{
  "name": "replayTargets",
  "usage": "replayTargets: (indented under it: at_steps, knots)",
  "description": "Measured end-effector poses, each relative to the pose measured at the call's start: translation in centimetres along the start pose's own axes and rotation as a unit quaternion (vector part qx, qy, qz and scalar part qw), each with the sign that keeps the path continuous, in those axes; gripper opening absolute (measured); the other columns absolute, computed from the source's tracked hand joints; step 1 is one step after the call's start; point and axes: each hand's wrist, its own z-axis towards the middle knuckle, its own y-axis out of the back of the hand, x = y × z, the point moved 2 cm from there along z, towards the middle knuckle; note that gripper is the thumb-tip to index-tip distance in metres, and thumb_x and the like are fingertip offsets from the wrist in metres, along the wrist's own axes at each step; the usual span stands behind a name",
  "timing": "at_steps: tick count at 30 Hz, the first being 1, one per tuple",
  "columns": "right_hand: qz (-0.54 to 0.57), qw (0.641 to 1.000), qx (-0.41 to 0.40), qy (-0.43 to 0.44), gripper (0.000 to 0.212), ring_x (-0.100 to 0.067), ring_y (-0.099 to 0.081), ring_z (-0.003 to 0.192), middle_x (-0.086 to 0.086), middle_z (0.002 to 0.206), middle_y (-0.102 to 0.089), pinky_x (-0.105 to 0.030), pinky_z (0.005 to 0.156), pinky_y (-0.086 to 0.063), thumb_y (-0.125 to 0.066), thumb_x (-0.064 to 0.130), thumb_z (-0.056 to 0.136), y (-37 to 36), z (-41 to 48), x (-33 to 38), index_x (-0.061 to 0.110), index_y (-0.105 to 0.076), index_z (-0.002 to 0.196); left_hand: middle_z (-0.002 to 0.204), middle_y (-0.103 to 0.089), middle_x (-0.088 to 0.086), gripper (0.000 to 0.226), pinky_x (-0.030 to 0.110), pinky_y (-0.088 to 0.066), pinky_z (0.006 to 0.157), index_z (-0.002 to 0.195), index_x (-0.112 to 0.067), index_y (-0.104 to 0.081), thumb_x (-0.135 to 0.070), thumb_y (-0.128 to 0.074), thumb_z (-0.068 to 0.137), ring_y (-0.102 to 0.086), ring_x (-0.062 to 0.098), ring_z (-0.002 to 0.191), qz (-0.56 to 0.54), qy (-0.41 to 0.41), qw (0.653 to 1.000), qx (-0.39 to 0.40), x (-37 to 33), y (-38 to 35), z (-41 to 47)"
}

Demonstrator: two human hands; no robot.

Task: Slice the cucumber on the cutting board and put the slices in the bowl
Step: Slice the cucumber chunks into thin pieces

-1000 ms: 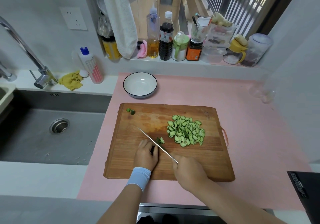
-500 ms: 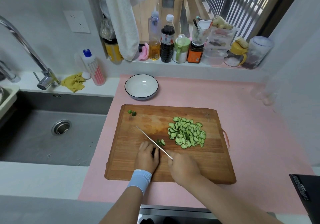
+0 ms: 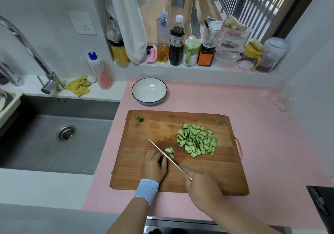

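Slicing the last cucumber stub. The left hand, fingers curled, pinned the stub to the cutting board; the right hand gripped the knife, blade beside the knuckles. Advisable: fingertips tucked back, thin cuts (little stub left to hold). The sliced pile lay right of the blade; the bowl stood empty beyond.

We have one view, worn on the head, looking forward and steeply down from close above the counter. The cutting board sits at centre, the bowl beyond it toward 12 o'clock, the sink at 9 o'clock. Nearest the lens, at 6 o'clock, are the left hand holding the cucumber and the right hand gripping the knife. The wide lens bows the frame's edges.
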Motion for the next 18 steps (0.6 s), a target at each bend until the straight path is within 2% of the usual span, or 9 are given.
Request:
replayTargets:
  at_steps: [4, 6, 8, 11, 15, 18]
  knots:
    - [-0.005, 0.999, 0.03, -0.012, 0.02, -0.022, -0.057, 0.072, 0.008, 0.068, -0.052, -0.029, 0.062, -0.037, -0.041, 0.029, 0.102, 0.2, 1.1, 0.8, 0.028, -0.06, 0.096, 0.081, -0.06, 0.001, 0.011, 0.016, -0.039, 0.078, 0.077, -0.009, -0.067, -0.001, -0.075, 0.075, -0.053, 0.017, 0.08, 0.001, 0.002, 1.0, -0.002, 0.1, 0.0, 0.1]
    - [-0.007, 0.999, 0.037, -0.016, 0.021, -0.02, -0.052, 0.07, 0.01, 0.065, -0.046, -0.028, 0.063, -0.037, -0.041, 0.028, 0.101, 0.4, 1.9, 1.3, 0.028, -0.061, 0.096, 0.078, -0.058, 0.001, 0.013, 0.015, -0.038, 0.077, 0.074, -0.009, -0.066, 0.0, -0.076, 0.075, -0.05, 0.015, 0.079, 0.003, 0.001, 1.0, -0.007, 0.0, 0.0, 0.1]
    - [-0.004, 0.999, 0.042, -0.019, 0.019, -0.021, -0.052, 0.072, 0.008, 0.069, -0.052, -0.03, 0.064, -0.04, -0.041, 0.028, 0.101, 0.3, 2.6, 1.8, 0.031, -0.059, 0.092, 0.078, -0.058, 0.001, 0.014, 0.015, -0.038, 0.077, 0.075, -0.008, -0.066, 0.001, -0.076, 0.074, -0.049, 0.015, 0.079, 0.003, -0.002, 1.0, -0.01, 0.0, 0.0, 0.1]
    - [-0.004, 0.999, 0.043, -0.021, 0.02, -0.027, -0.061, 0.082, 0.0, 0.086, -0.067, -0.032, 0.068, -0.045, -0.041, 0.029, 0.098, 0.0, 3.1, 2.1, 0.028, -0.062, 0.101, 0.081, -0.058, 0.001, 0.014, 0.016, -0.038, 0.079, 0.079, -0.008, -0.068, 0.002, -0.076, 0.074, -0.048, 0.015, 0.081, 0.003, -0.013, 1.0, -0.01, -0.1, 0.1, -0.2]
    - [-0.021, 0.999, 0.044, -0.019, 0.026, -0.029, -0.065, 0.09, -0.001, 0.094, -0.069, -0.034, 0.072, -0.048, -0.041, 0.03, 0.1, 0.2, 3.2, 2.2, 0.028, -0.064, 0.111, 0.078, -0.058, 0.002, 0.016, 0.013, -0.036, 0.078, 0.077, -0.008, -0.066, 0.003, -0.077, 0.073, -0.047, 0.014, 0.078, 0.007, -0.02, 1.0, -0.018, -0.1, 0.3, -0.1]
    - [-0.034, 0.999, 0.03, -0.001, 0.032, -0.028, -0.064, 0.094, -0.001, 0.1, -0.069, -0.034, 0.072, -0.047, -0.039, 0.033, 0.101, 0.1, 2.8, 2.2, 0.035, -0.06, 0.125, 0.081, -0.062, 0.001, 0.016, 0.013, -0.037, 0.08, 0.08, -0.009, -0.068, 0.003, -0.077, 0.073, -0.051, 0.015, 0.081, 0.003, -0.013, 1.0, -0.017, -0.1, 0.3, -0.1]
